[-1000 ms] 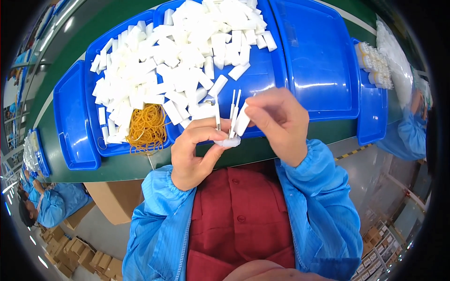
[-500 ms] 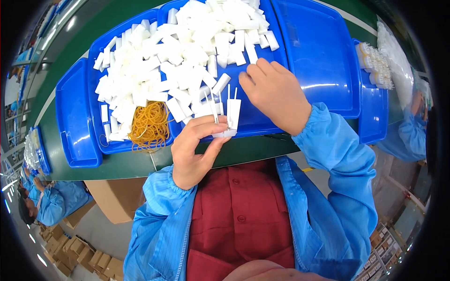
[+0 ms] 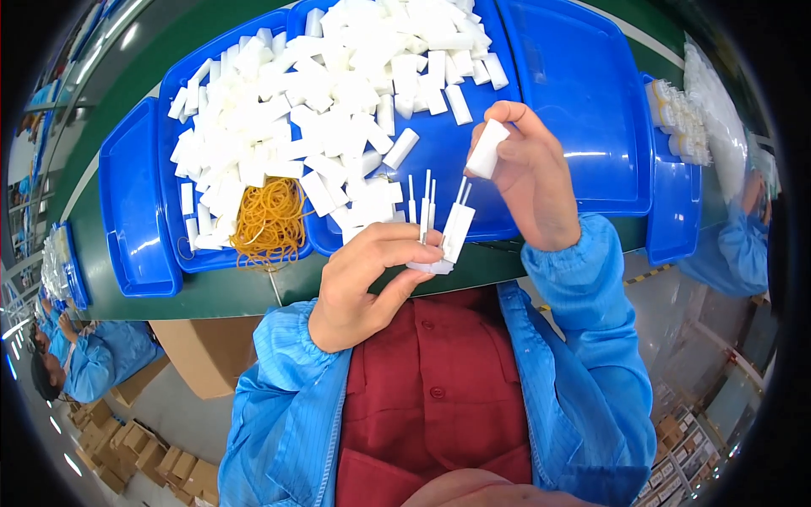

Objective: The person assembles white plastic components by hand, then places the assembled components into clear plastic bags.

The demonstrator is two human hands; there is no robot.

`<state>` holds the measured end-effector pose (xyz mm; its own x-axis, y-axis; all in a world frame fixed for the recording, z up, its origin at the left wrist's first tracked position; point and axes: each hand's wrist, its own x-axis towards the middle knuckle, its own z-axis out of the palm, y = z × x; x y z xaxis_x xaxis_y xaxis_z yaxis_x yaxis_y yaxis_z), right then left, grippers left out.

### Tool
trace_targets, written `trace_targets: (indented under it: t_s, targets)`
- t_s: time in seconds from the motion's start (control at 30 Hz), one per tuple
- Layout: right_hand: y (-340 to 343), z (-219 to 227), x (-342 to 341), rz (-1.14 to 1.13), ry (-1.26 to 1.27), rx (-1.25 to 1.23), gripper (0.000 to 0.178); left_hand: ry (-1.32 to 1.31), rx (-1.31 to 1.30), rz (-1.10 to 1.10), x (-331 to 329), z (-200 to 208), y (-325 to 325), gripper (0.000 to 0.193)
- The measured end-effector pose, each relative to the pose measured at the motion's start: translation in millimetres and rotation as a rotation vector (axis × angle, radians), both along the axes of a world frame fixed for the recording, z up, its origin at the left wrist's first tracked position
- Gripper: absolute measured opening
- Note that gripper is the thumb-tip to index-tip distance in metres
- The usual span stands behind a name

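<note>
My left hand (image 3: 359, 287) is closed on the edge of a small white base with thin upright pins (image 3: 432, 266), held just past the front rim of the blue trays. A white block (image 3: 459, 230) sits on the base's right side, with two pin tips showing above it. Other pins stand bare near my left fingertips. My right hand (image 3: 539, 182), raised to the right of the base, pinches another white foam-like block (image 3: 487, 149) between thumb and fingers. This block is tilted and apart from the pins.
Loose white blocks (image 3: 329, 93) are heaped in two blue trays (image 3: 439, 152). Yellow-brown rubber bands (image 3: 270, 221) lie at the heap's near edge. More blue trays (image 3: 574, 101) stand right and left. Bundled white parts (image 3: 680, 118) sit far right. Co-workers in blue are at both sides.
My right hand has come away from the heap, moving right and turning, with a white block now visible in its fingers. My left hand and the pinned base have shifted right and slightly toward me.
</note>
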<state>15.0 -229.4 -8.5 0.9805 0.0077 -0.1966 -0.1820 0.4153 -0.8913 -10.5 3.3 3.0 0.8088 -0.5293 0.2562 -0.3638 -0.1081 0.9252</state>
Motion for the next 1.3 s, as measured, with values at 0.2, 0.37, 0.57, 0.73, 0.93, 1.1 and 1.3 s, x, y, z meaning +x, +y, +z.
trace_targets:
  t_s: [0.2,0.37,0.57,0.73,0.93,1.1,1.3]
  targets:
    - [13,5,-13,0.077,0.026,-0.017,0.025,0.06,-0.034,-0.014,0,-3,-4,0.031]
    - [10,-12,-20,0.211,-0.328,-0.173,0.022,0.046,-0.085,0.115,-3,-13,-6,0.028]
    - [14,-13,-18,0.211,-0.558,-0.434,0.017,-0.044,-0.132,0.134,-2,-23,2,0.032]
    - [16,3,7,0.139,-0.486,-0.814,0.02,-0.159,-0.025,0.257,-2,-29,15,0.036]
    - [38,-5,21,0.368,-0.906,-1.817,0.017,-0.144,0.084,0.297,-5,-21,18,0.042]
    - [25,1,22,0.406,-0.733,-1.569,0.021,-0.31,0.191,0.2,0,-16,21,0.045]
    - [17,14,8,0.15,-0.029,-0.354,0.027,-0.348,0.149,0.074,2,-9,12,0.041]
